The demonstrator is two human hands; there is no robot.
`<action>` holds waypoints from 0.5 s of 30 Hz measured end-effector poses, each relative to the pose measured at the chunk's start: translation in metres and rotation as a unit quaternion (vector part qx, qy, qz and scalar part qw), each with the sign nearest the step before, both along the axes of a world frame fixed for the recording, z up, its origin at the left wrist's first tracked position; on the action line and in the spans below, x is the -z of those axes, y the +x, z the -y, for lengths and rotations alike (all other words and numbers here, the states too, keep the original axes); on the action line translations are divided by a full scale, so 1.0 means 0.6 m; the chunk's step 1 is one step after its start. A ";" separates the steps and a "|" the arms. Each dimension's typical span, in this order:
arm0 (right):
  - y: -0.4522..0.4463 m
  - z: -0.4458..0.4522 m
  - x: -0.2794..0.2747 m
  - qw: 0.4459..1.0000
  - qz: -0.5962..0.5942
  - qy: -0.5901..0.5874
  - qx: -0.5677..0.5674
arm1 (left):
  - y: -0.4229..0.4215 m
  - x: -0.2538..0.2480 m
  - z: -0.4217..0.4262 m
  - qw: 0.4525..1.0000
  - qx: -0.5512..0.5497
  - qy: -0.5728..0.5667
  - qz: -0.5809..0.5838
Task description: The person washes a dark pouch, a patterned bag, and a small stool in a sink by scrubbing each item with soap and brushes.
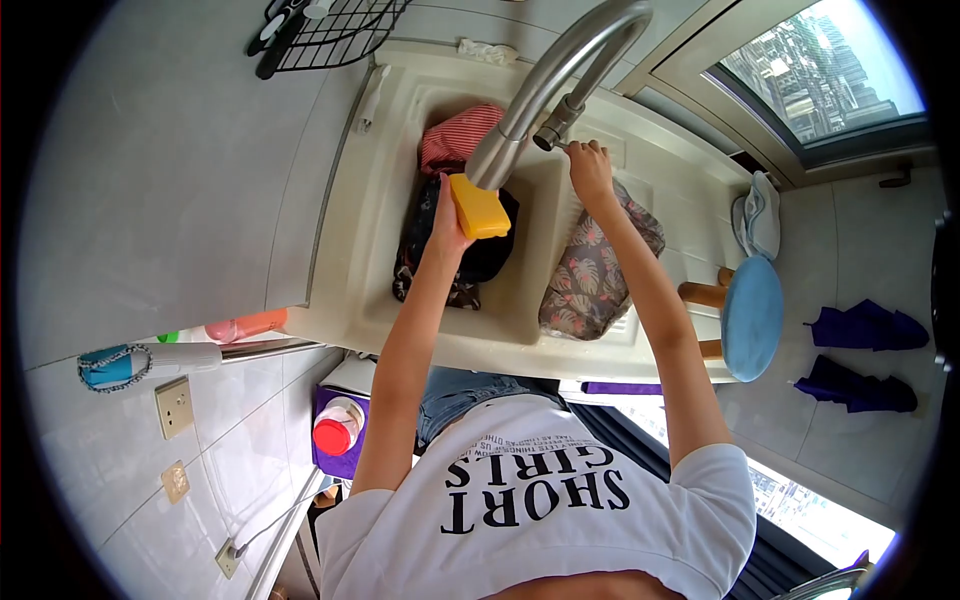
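Observation:
My left hand grips a yellow rectangular block right beneath the spout of the metal faucet. Whether the block is soap or something else, I cannot tell. My right hand has its fingers closed on the faucet's small lever. Dark clothing lies in the sink basin below the block, and a red striped cloth rests behind it. On the ribbed washboard side of the sink, under my right forearm, lies a grey leaf-patterned cloth.
The cream sink has a toothbrush on its left rim. A blue-topped stool is at the right, near light slippers. A black wire rack hangs on the wall, and a window is at upper right.

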State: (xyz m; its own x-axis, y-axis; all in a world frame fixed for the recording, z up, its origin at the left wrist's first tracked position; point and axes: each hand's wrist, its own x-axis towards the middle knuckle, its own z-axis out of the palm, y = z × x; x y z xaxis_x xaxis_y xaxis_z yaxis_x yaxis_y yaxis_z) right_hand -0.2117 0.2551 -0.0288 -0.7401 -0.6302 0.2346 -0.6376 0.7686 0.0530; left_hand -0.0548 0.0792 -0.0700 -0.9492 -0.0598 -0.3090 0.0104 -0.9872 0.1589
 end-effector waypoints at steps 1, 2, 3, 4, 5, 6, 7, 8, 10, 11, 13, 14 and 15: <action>0.003 0.001 0.000 1.000 0.001 0.001 0.000 | -0.004 -0.007 0.010 0.998 0.004 -0.040 0.045; 0.006 0.001 0.000 1.000 -0.006 -0.006 -0.004 | -0.009 0.003 0.018 0.998 0.005 -0.039 0.045; 0.008 0.001 -0.002 1.000 -0.012 -0.014 -0.008 | -0.015 0.013 0.026 0.996 0.004 -0.055 0.065; 0.010 0.001 -0.004 1.000 -0.011 -0.012 -0.005 | -0.020 0.024 0.031 0.994 0.003 -0.070 0.085; 0.012 0.002 -0.004 1.000 -0.018 -0.009 0.003 | -0.024 0.034 0.034 0.992 0.003 -0.070 0.101; 0.013 0.004 -0.003 1.000 -0.025 -0.006 0.012 | -0.028 0.046 0.036 0.992 0.004 -0.070 0.102; 0.015 0.006 -0.001 1.000 -0.024 -0.006 0.013 | -0.031 0.058 0.038 0.990 0.013 -0.062 0.126; 0.016 0.008 0.000 0.999 -0.044 0.004 0.020 | -0.034 0.069 0.040 0.987 0.021 -0.055 0.149; 0.022 0.014 -0.001 0.998 -0.061 0.012 0.028 | -0.040 0.087 0.043 0.985 0.025 -0.041 0.165; 0.027 0.016 -0.001 0.998 -0.057 0.026 0.031 | -0.042 0.096 0.044 0.979 0.031 -0.045 0.198; 0.035 0.021 0.007 0.997 -0.050 0.038 0.036 | -0.044 0.104 0.048 0.970 0.039 -0.051 0.232; 0.041 0.026 0.013 0.998 -0.042 0.028 0.040 | -0.043 0.108 0.052 0.968 0.053 -0.048 0.241; 0.045 0.025 0.018 0.998 -0.034 0.020 0.042 | -0.041 0.104 0.051 0.965 0.066 -0.043 0.251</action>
State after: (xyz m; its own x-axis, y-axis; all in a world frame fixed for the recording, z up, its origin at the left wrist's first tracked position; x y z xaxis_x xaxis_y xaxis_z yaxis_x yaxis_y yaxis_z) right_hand -0.1847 0.2402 -0.0393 -0.7740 -0.5758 0.2633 -0.5643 0.8160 0.1254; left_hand -0.0796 0.0486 -0.1326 -0.6828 0.0050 -0.7306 -0.2141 -0.9574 0.1935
